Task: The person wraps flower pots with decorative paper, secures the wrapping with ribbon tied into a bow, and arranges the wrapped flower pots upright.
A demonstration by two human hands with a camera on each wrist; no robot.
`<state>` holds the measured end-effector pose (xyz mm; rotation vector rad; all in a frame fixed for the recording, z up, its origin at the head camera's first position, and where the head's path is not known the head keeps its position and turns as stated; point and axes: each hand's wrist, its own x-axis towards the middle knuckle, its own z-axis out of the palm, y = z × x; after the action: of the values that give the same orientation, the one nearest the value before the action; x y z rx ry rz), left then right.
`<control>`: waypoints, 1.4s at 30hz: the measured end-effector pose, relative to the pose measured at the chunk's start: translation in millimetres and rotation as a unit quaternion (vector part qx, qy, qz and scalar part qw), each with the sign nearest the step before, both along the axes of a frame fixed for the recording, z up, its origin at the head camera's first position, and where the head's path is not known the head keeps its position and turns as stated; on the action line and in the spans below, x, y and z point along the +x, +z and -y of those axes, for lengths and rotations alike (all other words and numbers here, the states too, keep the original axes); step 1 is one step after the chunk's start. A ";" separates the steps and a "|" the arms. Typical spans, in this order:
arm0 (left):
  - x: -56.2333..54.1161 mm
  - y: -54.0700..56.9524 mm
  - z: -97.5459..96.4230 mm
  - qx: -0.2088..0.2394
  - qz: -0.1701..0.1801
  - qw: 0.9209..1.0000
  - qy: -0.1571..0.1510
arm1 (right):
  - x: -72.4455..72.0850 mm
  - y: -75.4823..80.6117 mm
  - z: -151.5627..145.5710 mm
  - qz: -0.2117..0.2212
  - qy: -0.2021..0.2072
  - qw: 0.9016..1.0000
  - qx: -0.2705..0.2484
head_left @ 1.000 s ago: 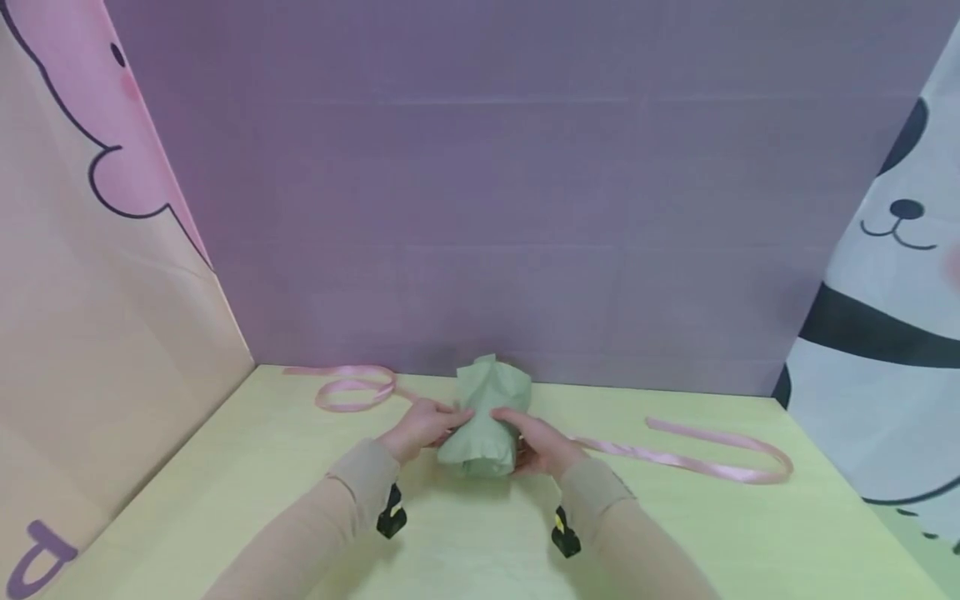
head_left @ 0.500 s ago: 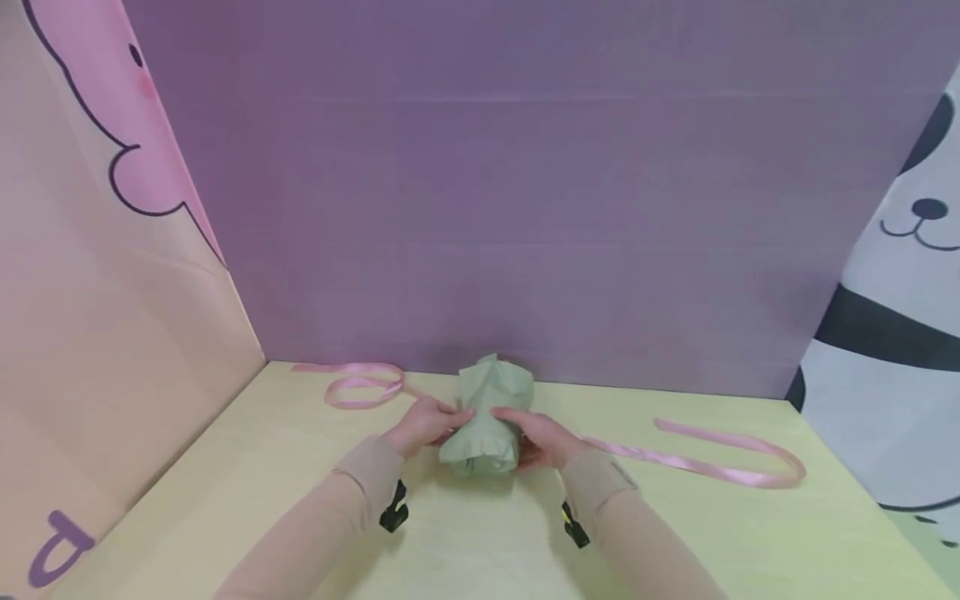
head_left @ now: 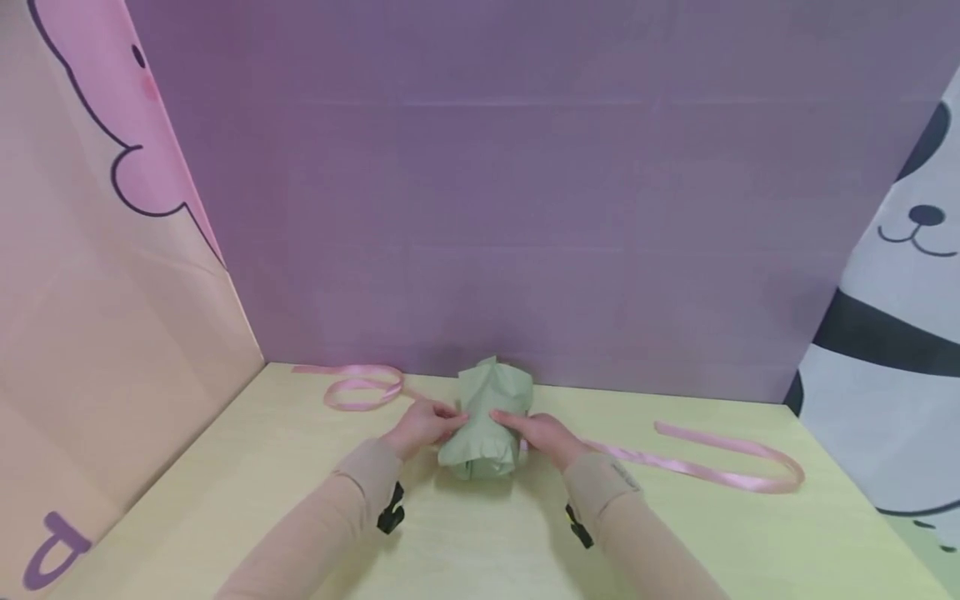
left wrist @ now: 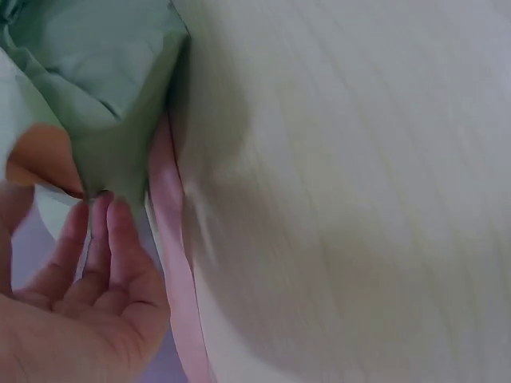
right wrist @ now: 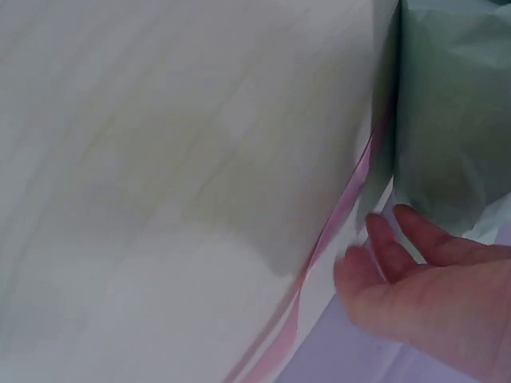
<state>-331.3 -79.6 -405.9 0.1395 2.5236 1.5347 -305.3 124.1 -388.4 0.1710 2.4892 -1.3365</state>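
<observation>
A bundle wrapped in pale green paper (head_left: 491, 387) lies on the light wood-grain table, in the middle of the head view. My left hand (head_left: 422, 427) pinches its left side, thumb on top; in the left wrist view the fingertips (left wrist: 120, 209) touch the paper's edge. From the right, my right hand (head_left: 549, 435) lays its thumb on the top of the wrap. Its other fingers (right wrist: 391, 251) are loosely bent beside the paper in the right wrist view. A pink ribbon (head_left: 697, 468) runs out on both sides of the bundle; paper hides the middle. What is inside cannot be seen.
On the back left of the table (head_left: 247, 467) the ribbon's other end (head_left: 363, 393) lies in a loop. A purple backdrop (head_left: 480, 208) stands right behind the bundle. Printed cloth walls with a pink figure (head_left: 150, 179) and a panda (head_left: 892, 325) border the sides.
My right fingers have loosened from the bundle's side, so a bit of pink ribbon shows there. The left hand barely moves. The head view has shifted slightly.
</observation>
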 end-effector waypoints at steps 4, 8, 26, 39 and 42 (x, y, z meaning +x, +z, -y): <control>-4.2 3.2 4.5 -0.026 -0.014 0.999 -0.024 | -1.7 5.2 -4.6 0.002 0.054 0.998 0.022; -8.5 9.9 12.1 -0.084 -0.011 0.993 -0.077 | -10.4 7.3 -7.5 0.024 0.138 0.990 -0.017; -20.7 5.0 25.5 -0.223 0.071 0.952 -0.200 | -19.2 -12.2 -1.5 0.077 0.182 0.961 -0.193; -16.1 8.0 15.7 -0.210 0.037 0.948 -0.237 | -23.7 -17.7 -7.8 0.110 0.139 0.952 -0.251; -11.1 11.6 14.4 -0.214 0.071 0.947 -0.228 | -21.9 -15.2 -8.3 0.100 0.117 0.960 -0.233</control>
<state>-342.4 -94.0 -394.4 0.4889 2.4148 0.7791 -327.1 132.4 -403.7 -0.0887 1.8996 -1.6588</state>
